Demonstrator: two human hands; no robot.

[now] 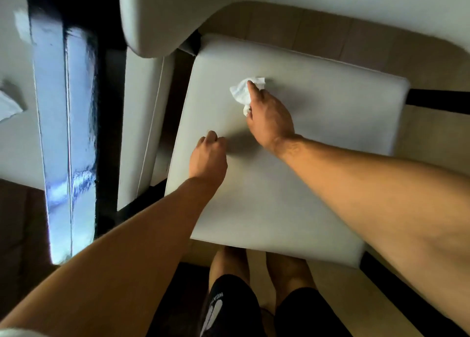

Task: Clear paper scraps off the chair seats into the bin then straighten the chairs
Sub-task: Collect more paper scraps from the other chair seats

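A white crumpled paper scrap [241,92] lies near the far middle of a pale cushioned chair seat [318,158] below me. My right hand [269,119] rests over the scrap, with the forefinger on top of it and the thumb at its lower end, pinching it. My left hand [208,156] hovers over the seat's left part with the fingers curled closed and nothing in them. Another white paper scrap [9,106] shows at the far left edge on a pale surface.
A second pale chair seat [142,123] stands close to the left, with a padded chair back [157,14] above it. A glossy dark post [68,123] runs down the left. My bare feet [262,268] stand at the seat's near edge on a beige floor.
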